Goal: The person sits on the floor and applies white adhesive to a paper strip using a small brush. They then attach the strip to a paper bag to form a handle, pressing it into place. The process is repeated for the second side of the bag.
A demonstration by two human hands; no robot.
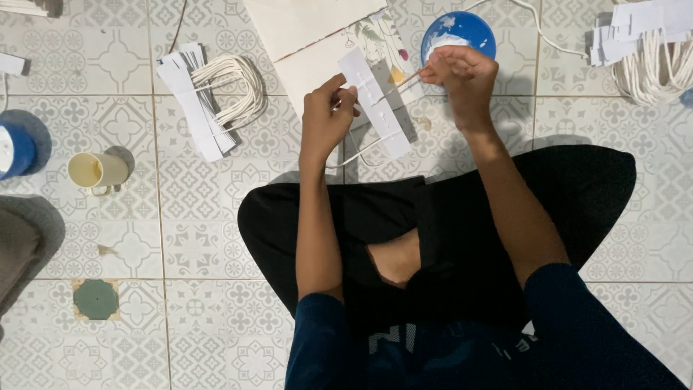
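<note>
Here, from the head camera: seated cross-legged on a patterned grey-and-white tiled floor, both bare hands raised over the lap. Left hand closed, fingers pinching the edge of a long white paper strip, held tilted and flat-side up, apparently to steady it and keep its face open to the other hand. Right hand closed too, fingertips gripping a thin wooden stick whose far end touches the strip's face. A loop of white cord hanging below the strip.

Just beyond the right hand, a round blue bowl of white paste, kept within easy reach of the stick. Beside it, flat cream paper sheets with a floral print. To the left, a stack of white strips with looped cord handles, soft and ropy against stiff, matte paper. Top right, another heap of white cords and strips. Far left, a pale yellow plastic cup on its side and a blue round container.
</note>
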